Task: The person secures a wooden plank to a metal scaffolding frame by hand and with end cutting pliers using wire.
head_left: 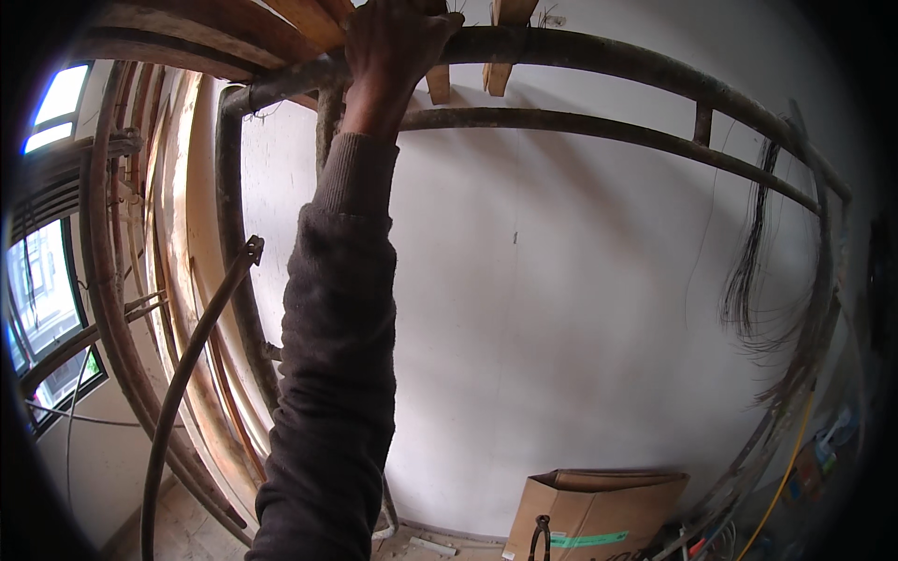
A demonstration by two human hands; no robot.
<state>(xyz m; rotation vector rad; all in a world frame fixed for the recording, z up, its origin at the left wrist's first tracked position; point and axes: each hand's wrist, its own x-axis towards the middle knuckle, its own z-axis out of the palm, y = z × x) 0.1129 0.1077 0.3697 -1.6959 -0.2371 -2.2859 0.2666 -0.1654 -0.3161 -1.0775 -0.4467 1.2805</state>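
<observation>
My left hand (395,47) reaches up at the top of the view, its dark ribbed cuff and sleeve rising from the lower edge. It is closed over the upper pipe (599,56) of a rusty metal scaffold frame, beside wooden beams (500,42). The fingertips are hidden behind the pipe, and thin wire ends stick up near the knuckles. My right hand is out of view. At the lower edge stands the dark head of a pincer-like tool (541,533); what holds it, if anything, does not show.
A bundle of thin dark wires (748,252) hangs from the frame's right side. Folded cardboard (608,510) leans against the white wall (543,309). A loose metal brace (192,360) slants up at left, near long boards and pipes, with a window (56,309) beyond.
</observation>
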